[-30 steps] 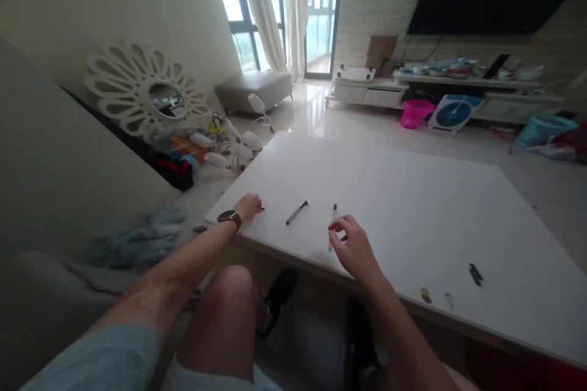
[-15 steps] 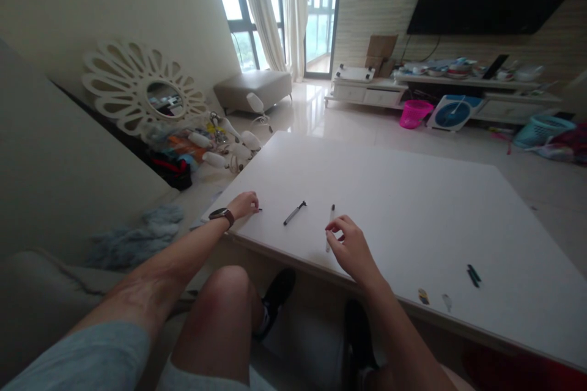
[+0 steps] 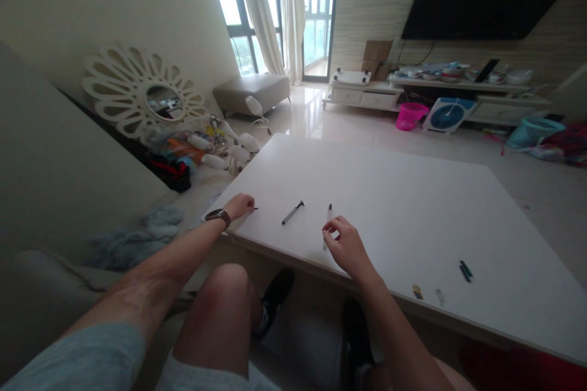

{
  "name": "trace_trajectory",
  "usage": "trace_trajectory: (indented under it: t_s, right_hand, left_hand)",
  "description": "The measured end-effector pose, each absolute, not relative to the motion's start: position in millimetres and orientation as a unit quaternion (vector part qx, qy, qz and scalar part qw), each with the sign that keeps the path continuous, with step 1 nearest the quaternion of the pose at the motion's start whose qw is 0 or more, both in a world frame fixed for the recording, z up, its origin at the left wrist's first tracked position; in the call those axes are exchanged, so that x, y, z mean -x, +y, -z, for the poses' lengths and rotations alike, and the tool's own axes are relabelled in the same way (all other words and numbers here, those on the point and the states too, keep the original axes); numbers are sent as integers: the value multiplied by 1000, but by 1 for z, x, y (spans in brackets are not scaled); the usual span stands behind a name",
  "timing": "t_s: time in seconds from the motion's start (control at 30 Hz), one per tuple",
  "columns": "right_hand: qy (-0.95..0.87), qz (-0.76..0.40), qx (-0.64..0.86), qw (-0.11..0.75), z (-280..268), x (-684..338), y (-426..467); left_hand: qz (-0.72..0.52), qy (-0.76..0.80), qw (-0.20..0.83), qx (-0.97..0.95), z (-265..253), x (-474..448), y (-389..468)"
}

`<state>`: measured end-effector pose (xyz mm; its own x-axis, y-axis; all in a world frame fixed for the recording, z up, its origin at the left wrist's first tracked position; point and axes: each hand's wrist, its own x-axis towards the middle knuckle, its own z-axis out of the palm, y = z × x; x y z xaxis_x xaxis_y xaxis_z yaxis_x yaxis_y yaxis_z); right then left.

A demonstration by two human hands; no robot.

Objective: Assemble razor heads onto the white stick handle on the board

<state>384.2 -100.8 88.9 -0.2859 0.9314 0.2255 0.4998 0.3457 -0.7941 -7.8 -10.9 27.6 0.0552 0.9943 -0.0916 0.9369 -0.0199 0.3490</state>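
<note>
Little on the table (image 3: 398, 208) has moved since a second ago; my view has just swung slightly right. My left hand (image 3: 240, 206), by the near left corner, has its fingers pressed together on a dark bit (image 3: 255, 209) that pokes out. My right hand (image 3: 346, 243) arches over the clear pen (image 3: 329, 214) towards the near edge, fingers bent into a ring; I cannot tell whether they pinch it. Between my hands lies the grey pen (image 3: 292, 213). I'd judge myself partway: that pen is down, both hands are occupied. Barrels look slim, plastic; the tabletop smooth, white. Further right, near that edge: thin green sticks (image 3: 464, 272), a yellow scrap (image 3: 417, 291), a see-through scrap (image 3: 439, 297)
</note>
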Motion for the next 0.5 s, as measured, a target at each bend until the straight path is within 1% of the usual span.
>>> trace_trajectory:
  t_s: [0.13, 0.27, 0.3, 0.37, 0.4, 0.43, 0.5]
  right_hand:
    - [-744, -297, 483, 354, -89, -388, -99]
    - [-725, -309, 498, 362, -91, -393, -95]
    - [-714, -318, 505, 366, -91, -394, -93]
    - [-684, -346, 522, 374, -90, -395, -89]
    - [-668, -365, 527, 379, -89, -396, -87]
    - [-653, -385, 528, 383, -87, -396, -86]
    - [-632, -415, 522, 394, -85, -398, -84]
  left_hand:
    - [-148, 680, 171, -697, -47, -13, -13]
    - [-212, 659, 215, -688, -67, -77, -21]
    - [-233, 644, 252, -684, -73, -100, -27]
    - [-321, 584, 405, -626, -83, -149, -40]
    - [-351, 552, 452, -607, -88, -172, -48]
    - [-368, 521, 487, -597, -93, -194, -55]
    - [-391, 481, 524, -584, -98, -227, -67]
